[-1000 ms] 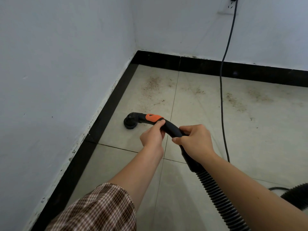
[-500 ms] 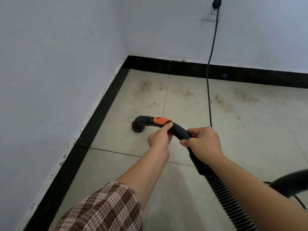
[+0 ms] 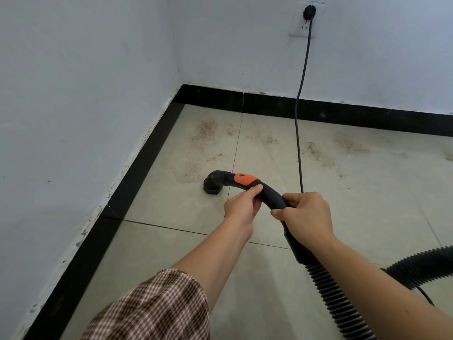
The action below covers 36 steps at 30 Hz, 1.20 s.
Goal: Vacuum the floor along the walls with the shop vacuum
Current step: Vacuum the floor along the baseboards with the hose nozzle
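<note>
**Desk:** What sits nearest the lens?

**Photographer:** A brown-and-white checked sleeve on the left arm, and the ribbed black vacuum hose looping in from the lower right. Both hands hold the curved black plastic handle tube. The right hand has its fingers wrapped fully round the rear of the tube. The left hand pinches it between thumb and curled fingers, just behind the orange band.

**Desk:** And the working end?

**Photographer:** The round black nozzle faces down at the pale grey floor tile. It is near the glossy black skirting board on the left wall, but apart from it. Whether it touches the tile, I cannot tell.

**Desk:** What could go wrong?

**Photographer:** Two things, as I judge it. The thin black power cord trails across the floor just right of the hands. A sweep toward the far wall could snag it, or tug the black plug from the white wall socket. The reddish-brown grit lies beyond the nozzle, toward the corner, so a pass held off the skirting would likely leave a dirty strip along the edge.
</note>
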Each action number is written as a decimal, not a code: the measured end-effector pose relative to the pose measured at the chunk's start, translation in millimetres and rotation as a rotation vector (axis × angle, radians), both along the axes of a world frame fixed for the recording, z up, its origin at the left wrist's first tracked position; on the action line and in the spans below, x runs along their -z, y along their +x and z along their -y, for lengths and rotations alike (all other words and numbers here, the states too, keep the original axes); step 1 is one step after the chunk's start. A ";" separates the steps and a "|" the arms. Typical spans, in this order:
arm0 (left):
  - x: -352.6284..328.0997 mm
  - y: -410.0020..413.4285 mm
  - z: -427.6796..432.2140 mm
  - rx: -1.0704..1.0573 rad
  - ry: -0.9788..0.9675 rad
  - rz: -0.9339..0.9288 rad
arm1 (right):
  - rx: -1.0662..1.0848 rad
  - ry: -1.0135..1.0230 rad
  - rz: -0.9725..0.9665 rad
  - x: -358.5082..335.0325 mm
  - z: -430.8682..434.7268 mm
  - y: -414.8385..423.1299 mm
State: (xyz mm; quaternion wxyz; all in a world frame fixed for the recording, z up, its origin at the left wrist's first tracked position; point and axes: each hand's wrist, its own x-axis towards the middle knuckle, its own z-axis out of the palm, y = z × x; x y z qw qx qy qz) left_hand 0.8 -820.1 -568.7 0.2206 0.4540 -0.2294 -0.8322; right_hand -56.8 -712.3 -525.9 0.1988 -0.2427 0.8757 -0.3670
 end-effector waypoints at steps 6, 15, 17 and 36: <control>2.8 -5.2 1.6 0.029 -0.035 0.016 | 0.032 -0.017 -0.003 7.3 -0.8 -3.5; 11.2 -2.2 24.0 -0.017 -0.073 0.022 | 0.015 -0.079 0.093 18.8 22.6 -3.7; 12.8 -1.8 28.2 -0.027 -0.078 0.020 | 0.014 -0.089 0.098 20.8 27.6 -3.6; 26.7 20.7 61.7 -0.158 -0.137 0.077 | -0.039 -0.132 0.193 28.7 65.5 11.1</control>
